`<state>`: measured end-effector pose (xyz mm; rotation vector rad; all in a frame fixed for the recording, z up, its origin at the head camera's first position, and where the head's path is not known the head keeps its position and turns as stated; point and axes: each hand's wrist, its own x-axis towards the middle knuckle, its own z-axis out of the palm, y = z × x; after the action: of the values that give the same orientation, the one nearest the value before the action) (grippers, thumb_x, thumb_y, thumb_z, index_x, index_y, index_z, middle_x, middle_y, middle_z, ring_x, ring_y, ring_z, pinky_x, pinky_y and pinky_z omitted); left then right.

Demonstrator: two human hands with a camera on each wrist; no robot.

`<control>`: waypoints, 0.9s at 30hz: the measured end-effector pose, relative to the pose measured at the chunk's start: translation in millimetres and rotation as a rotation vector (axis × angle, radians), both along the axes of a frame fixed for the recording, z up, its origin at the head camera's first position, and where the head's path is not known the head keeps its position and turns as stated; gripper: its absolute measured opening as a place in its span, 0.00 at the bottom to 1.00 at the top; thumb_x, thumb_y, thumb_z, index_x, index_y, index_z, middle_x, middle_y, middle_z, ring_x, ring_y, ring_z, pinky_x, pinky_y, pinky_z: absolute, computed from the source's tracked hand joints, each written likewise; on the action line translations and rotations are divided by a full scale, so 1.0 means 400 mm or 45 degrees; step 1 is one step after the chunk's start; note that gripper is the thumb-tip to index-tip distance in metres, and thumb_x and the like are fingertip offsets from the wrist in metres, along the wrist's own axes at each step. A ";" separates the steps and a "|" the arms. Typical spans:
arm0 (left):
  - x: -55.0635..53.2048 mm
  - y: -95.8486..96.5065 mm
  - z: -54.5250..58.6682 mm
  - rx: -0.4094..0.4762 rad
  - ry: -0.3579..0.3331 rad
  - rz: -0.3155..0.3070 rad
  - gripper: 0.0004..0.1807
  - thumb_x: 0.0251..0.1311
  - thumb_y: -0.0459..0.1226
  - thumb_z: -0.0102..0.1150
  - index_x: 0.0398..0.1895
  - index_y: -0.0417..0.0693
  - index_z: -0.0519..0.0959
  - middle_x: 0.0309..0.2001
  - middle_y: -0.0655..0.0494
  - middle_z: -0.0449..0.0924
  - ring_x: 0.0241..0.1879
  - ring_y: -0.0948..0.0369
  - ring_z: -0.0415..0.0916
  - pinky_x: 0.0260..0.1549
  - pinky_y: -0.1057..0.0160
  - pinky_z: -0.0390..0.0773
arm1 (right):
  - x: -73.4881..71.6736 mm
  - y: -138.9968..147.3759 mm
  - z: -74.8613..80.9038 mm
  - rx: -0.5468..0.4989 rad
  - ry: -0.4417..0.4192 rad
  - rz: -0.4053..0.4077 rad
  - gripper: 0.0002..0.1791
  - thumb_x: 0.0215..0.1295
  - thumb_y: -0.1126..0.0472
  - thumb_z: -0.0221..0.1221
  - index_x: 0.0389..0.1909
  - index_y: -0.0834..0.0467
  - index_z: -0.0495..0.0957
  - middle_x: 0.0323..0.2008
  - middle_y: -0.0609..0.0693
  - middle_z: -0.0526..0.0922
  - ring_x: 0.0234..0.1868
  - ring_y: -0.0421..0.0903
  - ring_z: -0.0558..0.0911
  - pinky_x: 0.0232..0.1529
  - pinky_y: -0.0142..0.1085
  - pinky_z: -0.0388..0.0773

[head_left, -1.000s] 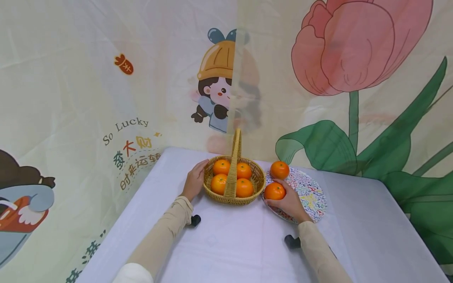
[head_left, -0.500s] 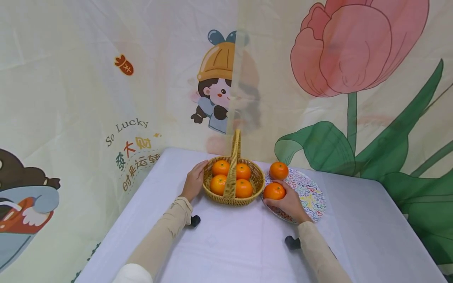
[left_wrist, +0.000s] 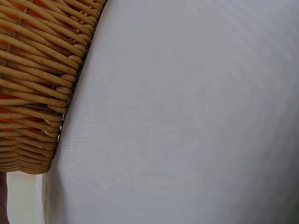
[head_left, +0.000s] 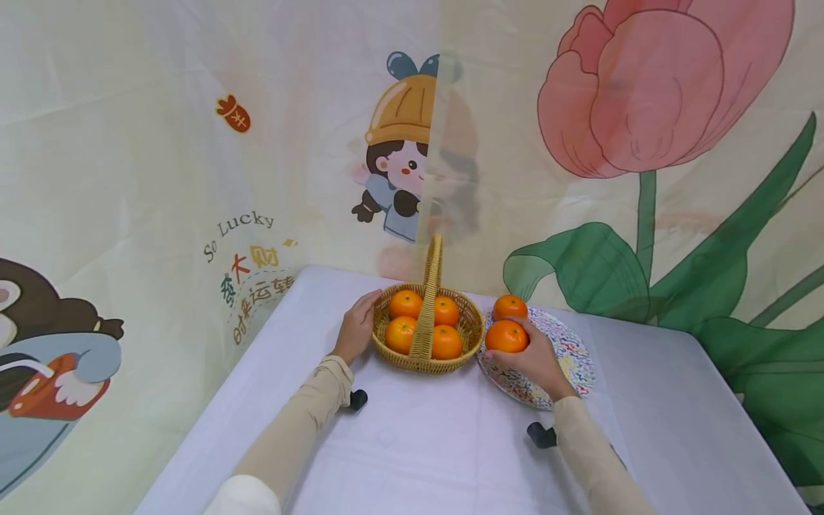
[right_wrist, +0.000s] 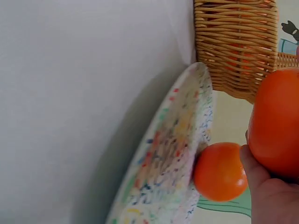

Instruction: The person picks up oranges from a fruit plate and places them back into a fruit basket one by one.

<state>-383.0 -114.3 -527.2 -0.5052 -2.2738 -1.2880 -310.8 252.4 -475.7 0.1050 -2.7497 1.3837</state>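
My right hand (head_left: 537, 357) grips an orange (head_left: 506, 336) between thumb and fingers. In the right wrist view this orange (right_wrist: 278, 123) is raised over the patterned plate (right_wrist: 140, 186). Another orange (head_left: 511, 307) sits at the plate's far left side. My left hand (head_left: 355, 327) rests against the left side of a wicker basket (head_left: 425, 366), fingers laid along its rim. Inside the basket are several oranges (head_left: 405, 303), split by the tall arched handle (head_left: 428, 307). In the left wrist view the basket's woven wall (left_wrist: 32, 84) shows, with the hand mostly out of frame.
The white-clothed table (head_left: 412, 450) runs under everything. Behind it hangs a printed cloth (head_left: 322, 143) with a cartoon figure and a tulip. Basket and plate stand side by side close to the table's back edge. A black wrist device (head_left: 542, 435) sits at the right sleeve.
My right hand has lifted the orange a little off the plate and shifted it slightly right, so it partly covers the other orange. The left hand stays on the basket.
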 end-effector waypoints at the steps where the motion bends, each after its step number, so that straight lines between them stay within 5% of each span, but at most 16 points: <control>1: -0.001 -0.002 0.000 -0.001 0.001 0.002 0.21 0.70 0.25 0.43 0.65 0.36 0.71 0.64 0.42 0.71 0.65 0.49 0.67 0.67 0.50 0.65 | -0.003 -0.004 0.006 -0.008 0.002 0.005 0.50 0.44 0.38 0.74 0.69 0.49 0.64 0.57 0.55 0.73 0.52 0.56 0.76 0.51 0.52 0.80; 11: -0.004 -0.007 -0.001 0.021 0.006 -0.010 0.21 0.70 0.25 0.43 0.64 0.35 0.71 0.64 0.42 0.71 0.65 0.50 0.67 0.67 0.52 0.66 | -0.052 -0.089 0.048 -0.039 0.108 0.094 0.47 0.43 0.40 0.75 0.66 0.46 0.69 0.58 0.53 0.73 0.53 0.56 0.76 0.50 0.53 0.81; 22: 0.002 0.000 0.004 0.021 -0.036 -0.012 0.22 0.70 0.25 0.43 0.65 0.35 0.70 0.65 0.44 0.70 0.66 0.52 0.66 0.67 0.54 0.64 | -0.116 -0.220 0.094 -0.048 0.051 0.231 0.45 0.41 0.37 0.75 0.64 0.38 0.68 0.55 0.46 0.75 0.51 0.52 0.78 0.47 0.48 0.83; 27: 0.013 0.000 0.005 0.026 -0.047 -0.010 0.22 0.69 0.24 0.43 0.65 0.35 0.70 0.65 0.45 0.70 0.66 0.52 0.65 0.67 0.53 0.64 | -0.150 -0.280 0.099 -0.063 0.081 0.318 0.45 0.44 0.44 0.76 0.65 0.44 0.69 0.54 0.48 0.77 0.51 0.52 0.78 0.51 0.49 0.81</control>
<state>-377.7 -114.3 -525.1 -0.4878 -2.2889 -1.3338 -371.0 140.6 -436.1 0.4959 -2.7213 1.4729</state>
